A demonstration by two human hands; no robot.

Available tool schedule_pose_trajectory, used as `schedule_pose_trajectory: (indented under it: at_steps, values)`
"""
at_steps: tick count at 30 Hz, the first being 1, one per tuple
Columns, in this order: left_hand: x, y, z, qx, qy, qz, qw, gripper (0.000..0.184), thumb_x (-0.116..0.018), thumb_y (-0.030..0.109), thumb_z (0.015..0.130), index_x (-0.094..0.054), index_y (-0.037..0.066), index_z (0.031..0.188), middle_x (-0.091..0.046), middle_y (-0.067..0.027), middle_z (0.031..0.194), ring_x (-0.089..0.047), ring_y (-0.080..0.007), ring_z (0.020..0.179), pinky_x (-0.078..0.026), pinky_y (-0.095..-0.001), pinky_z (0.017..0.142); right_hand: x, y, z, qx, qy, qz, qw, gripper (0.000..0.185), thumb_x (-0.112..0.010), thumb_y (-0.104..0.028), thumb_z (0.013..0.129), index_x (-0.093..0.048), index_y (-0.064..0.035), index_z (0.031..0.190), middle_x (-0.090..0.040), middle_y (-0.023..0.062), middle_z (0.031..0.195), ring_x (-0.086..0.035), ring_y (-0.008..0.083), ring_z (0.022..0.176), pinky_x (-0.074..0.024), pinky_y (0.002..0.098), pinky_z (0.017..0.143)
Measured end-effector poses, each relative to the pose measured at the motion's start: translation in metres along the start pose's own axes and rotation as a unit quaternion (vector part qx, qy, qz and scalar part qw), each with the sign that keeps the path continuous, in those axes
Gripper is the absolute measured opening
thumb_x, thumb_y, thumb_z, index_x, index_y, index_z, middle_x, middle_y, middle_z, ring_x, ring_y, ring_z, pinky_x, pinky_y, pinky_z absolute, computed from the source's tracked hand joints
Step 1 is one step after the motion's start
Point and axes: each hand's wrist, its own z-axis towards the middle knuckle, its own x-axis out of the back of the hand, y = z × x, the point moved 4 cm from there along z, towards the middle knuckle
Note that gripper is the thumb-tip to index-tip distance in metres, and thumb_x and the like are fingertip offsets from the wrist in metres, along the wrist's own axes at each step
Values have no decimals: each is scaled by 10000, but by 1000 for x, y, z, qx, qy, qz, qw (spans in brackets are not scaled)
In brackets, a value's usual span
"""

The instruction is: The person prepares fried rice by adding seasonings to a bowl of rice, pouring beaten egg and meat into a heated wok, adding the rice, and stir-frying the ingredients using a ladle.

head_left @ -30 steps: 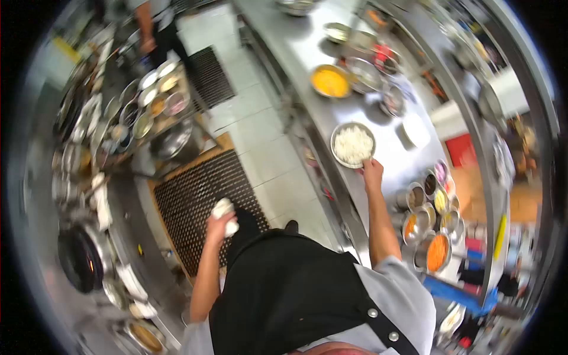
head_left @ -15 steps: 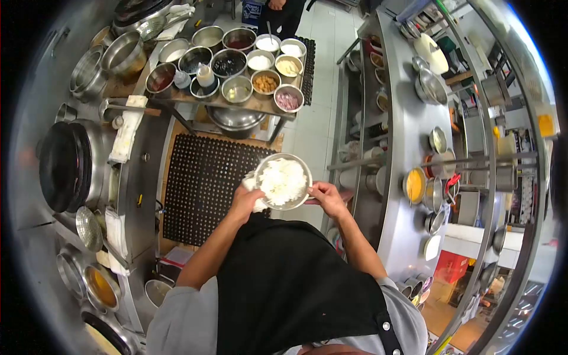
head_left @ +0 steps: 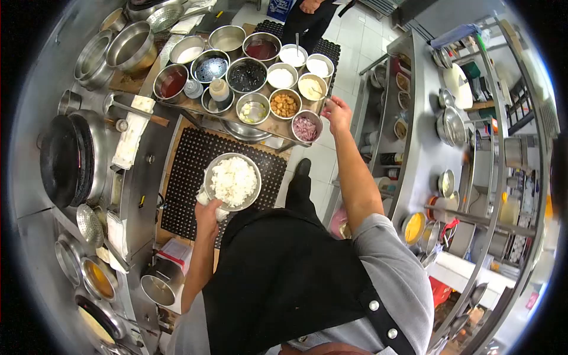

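My left hand [head_left: 208,216] is closed on the rim of a metal bowl [head_left: 258,188], with a white cloth [head_left: 203,197] bunched beneath its fingers. White rice [head_left: 233,180] fills most of the bowl. My right arm stretches forward, and my right hand [head_left: 337,113] is at the corner of the side table, fingers curled together. Whatever those fingers hold, if anything, is too small to make out. Nearest to it are a bowl of pale yellow food [head_left: 309,86] with a utensil in it and a bowl of chopped red onion [head_left: 305,128].
Several metal bowls of ingredients crowd the side table, including brown chunks [head_left: 284,105] and squeeze bottles [head_left: 219,92]. Stacked black woks [head_left: 65,160] stand at left. A long steel counter [head_left: 408,177] runs along the right. Another person [head_left: 310,18] stands beyond the table.
My right hand has let go of the rice bowl and reached forward to the side table's corner. The left hand holds the bowl alone, now farther left. The view has shifted toward the table.
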Motion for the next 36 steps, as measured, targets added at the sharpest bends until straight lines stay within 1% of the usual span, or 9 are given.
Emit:
schedule_pose_trajectory:
  at_steps: [3,5,6,10,13,17,19,22,36]
  values:
    - [-14,-15,1,6,42,2,999,524,-610,-49,803,-550,-85,1323,-680,-167,1217,-698,-264,1038,-567,-369,902,-17,1,33,44,-37,-18,998,352,-704,-104,922,-665,16,1250,-689,99,834,-647,176,635,-556,340,576]
    - [-32,-31,5,-20,52,2,998,511,-601,-40,813,-550,-83,1320,-682,-167,1210,-696,-270,1037,-570,-375,896,-27,-6,52,262,-103,-339,898,266,-676,-196,926,-747,-1,1093,-730,202,942,-714,328,721,-572,425,699]
    - [-44,-35,6,-23,68,-8,997,506,-599,-37,816,-551,-89,1317,-681,-168,1209,-697,-271,1030,-570,-375,895,-32,-39,29,303,-116,-380,866,283,-649,-260,938,-773,-27,1039,-723,228,1003,-718,387,836,-559,447,785]
    - [-109,-37,-1,-7,106,-36,994,538,-592,-76,787,-557,-81,1324,-677,-154,1230,-686,-252,1051,-567,-355,917,-25,-99,14,389,-202,-443,782,262,-644,-247,952,-765,-26,1023,-719,218,997,-693,410,914,-552,472,824]
    - [-140,-55,8,-21,126,-36,991,533,-594,-75,790,-561,-77,1322,-680,-152,1223,-689,-247,1024,-569,-340,885,-10,-131,15,413,-240,-395,785,243,-654,-240,946,-760,-33,1014,-722,215,997,-684,428,915,-551,479,824]
    - [-183,-64,10,-25,152,-33,987,516,-598,-64,804,-564,-73,1319,-690,-137,1205,-691,-232,1004,-569,-341,864,20,-117,60,373,-236,-441,782,250,-658,-227,949,-745,-5,1027,-741,201,956,-720,366,844,-570,445,745]
    - [-193,-72,15,-46,172,-29,984,406,-636,-17,819,-618,-95,1217,-713,-155,1120,-705,-241,952,-574,-368,847,28,-105,83,167,-256,-298,904,280,-638,-221,972,-727,39,1031,-761,163,908,-730,240,742,-570,375,628]
    - [-209,-72,20,-13,143,-16,990,501,-597,-53,812,-571,-69,1313,-698,-128,1192,-688,-219,1018,-563,-335,871,24,-106,87,99,-274,-256,922,318,-614,-229,991,-714,69,1030,-763,123,880,-697,139,686,-542,300,553]
    - [-251,-60,30,-38,147,11,988,537,-599,-60,812,-527,-71,1343,-684,-157,1189,-692,-249,1007,-572,-361,877,15,-65,119,22,-323,-245,914,315,-635,-253,984,-712,46,1047,-758,122,877,-684,141,661,-527,285,520]
